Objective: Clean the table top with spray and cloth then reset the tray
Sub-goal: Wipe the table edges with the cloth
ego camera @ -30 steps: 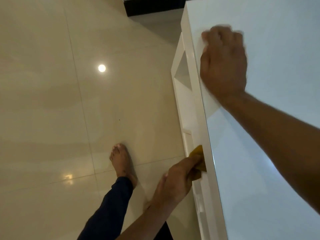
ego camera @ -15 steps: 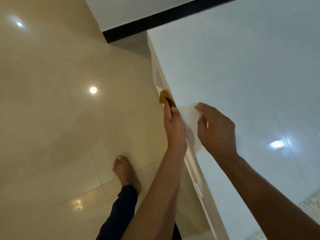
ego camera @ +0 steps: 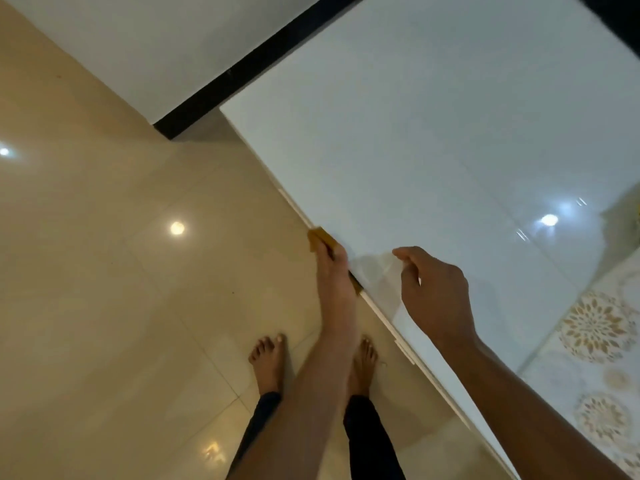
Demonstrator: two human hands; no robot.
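the white cloth [ego camera: 375, 271] lies on the glossy white table top [ego camera: 450, 143], right at the near edge, and it seems to hang a little over the rim. the right hand [ego camera: 434, 292] is above it with the fingers curled down; the fingertips pinch or touch the cloth, but i cannot tell surely which, because the cloth is pale like the table and the picture is soft there. the left hand [ego camera: 334, 271] is at the table edge, just beside the cloth, and its fingers are closed around a small yellow-brown thing [ego camera: 320, 239], maybe a sponge or a folded duster; only one corner of it shows.

the cloth looks thin, light and soft, so i judge it will fold and bunch easily. it is better to press it flat under the fingers than to take it by one corner. the table top is shiny and probably slippery, so the cloth should slide with little force, and it can also slip off the edge.

at the far right a patterned surface [ego camera: 595, 341] with gold flowers lies on the table. no spray bottle and no tray are in view. no brand, label or writing can be read anywhere.
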